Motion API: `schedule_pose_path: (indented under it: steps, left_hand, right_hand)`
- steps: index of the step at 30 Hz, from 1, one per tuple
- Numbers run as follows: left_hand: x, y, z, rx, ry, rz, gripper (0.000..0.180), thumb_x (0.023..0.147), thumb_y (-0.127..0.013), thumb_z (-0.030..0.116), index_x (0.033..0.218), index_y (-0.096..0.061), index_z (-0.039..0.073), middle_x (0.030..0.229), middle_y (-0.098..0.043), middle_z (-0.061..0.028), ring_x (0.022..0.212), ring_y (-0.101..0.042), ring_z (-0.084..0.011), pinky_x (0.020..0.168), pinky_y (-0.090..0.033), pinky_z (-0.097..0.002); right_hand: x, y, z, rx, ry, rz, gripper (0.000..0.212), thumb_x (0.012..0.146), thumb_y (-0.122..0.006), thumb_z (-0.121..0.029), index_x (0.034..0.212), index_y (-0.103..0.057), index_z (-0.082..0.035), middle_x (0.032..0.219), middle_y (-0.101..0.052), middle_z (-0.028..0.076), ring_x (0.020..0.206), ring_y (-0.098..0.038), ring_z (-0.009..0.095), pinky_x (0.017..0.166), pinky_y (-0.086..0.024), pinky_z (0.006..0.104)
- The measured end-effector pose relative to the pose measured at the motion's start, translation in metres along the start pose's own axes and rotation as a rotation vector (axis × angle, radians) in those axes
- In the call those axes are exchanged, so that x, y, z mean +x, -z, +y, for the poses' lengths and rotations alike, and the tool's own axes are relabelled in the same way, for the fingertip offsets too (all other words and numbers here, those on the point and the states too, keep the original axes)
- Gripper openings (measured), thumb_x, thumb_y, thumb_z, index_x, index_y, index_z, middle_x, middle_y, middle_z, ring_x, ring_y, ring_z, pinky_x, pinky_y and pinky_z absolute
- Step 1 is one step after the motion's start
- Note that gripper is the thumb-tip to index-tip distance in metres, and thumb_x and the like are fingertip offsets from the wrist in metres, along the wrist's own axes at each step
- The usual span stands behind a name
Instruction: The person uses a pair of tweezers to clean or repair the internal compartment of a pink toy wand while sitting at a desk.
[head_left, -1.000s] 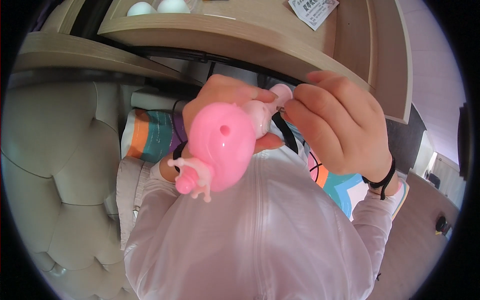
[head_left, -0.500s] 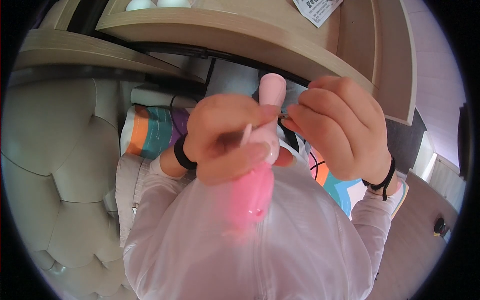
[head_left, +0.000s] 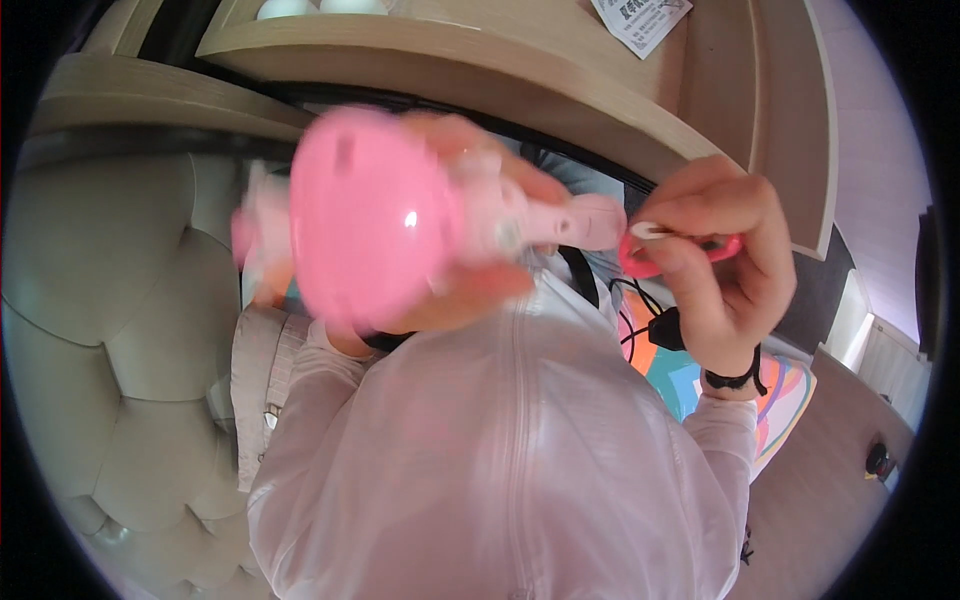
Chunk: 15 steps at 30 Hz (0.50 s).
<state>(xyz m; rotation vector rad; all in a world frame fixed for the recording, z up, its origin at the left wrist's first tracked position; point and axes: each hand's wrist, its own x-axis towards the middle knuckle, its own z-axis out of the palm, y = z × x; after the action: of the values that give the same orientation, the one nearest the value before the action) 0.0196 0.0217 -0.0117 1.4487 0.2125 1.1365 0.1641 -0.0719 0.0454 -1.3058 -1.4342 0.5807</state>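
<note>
My left hand grips a pink plastic object from behind, its fingers wrapped round the middle and partly hidden. The pink object has a big glossy rounded end toward the left and a pale pink, handle-like end pointing right; motion blurs it, and its exact kind is not clear. My right hand is closed, with thumb and finger pinching a small red-pink loop that has a whitish bit at its top. The loop lies right beside the tip of the pale pink end; whether they touch, I cannot tell.
A light wooden desk with a raised rim curves across the far side, bearing white rounded objects and a printed paper. A tufted grey-beige padded surface fills the left. Black cables hang near my right wrist.
The pink object has swung round, its big end moving from below my left hand up to the left. My right hand has shifted slightly right, and the red-pink loop now shows in it.
</note>
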Motion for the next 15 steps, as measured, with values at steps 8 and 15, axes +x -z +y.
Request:
schedule_pose_path:
  steps: [8,15]
  left_hand:
    - [0.005,-0.001,0.007,-0.391,0.365,-0.023,0.052,0.075,-0.052,0.034,0.109,-0.036,-0.001,0.071,-0.053,-0.0079,0.058,-0.053,-0.013,0.046,-0.041,-0.0215]
    - [0.009,-0.001,0.015,-0.631,0.664,-0.141,0.032,0.076,-0.058,0.013,0.101,-0.046,-0.002,0.075,-0.056,-0.0073,0.058,-0.057,-0.0146,0.043,-0.044,-0.0232]
  right_hand:
    - [0.014,0.011,-0.021,-0.621,0.499,-0.126,0.023,0.052,-0.069,-0.006,0.07,-0.056,-0.001,0.074,-0.054,0.009,0.061,-0.051,0.023,0.054,-0.044,0.0302]
    - [0.016,0.006,-0.007,-0.56,0.713,-0.179,0.028,0.052,-0.07,-0.011,0.073,-0.054,-0.005,0.07,-0.055,0.005,0.053,-0.045,0.018,0.045,-0.043,0.0288]
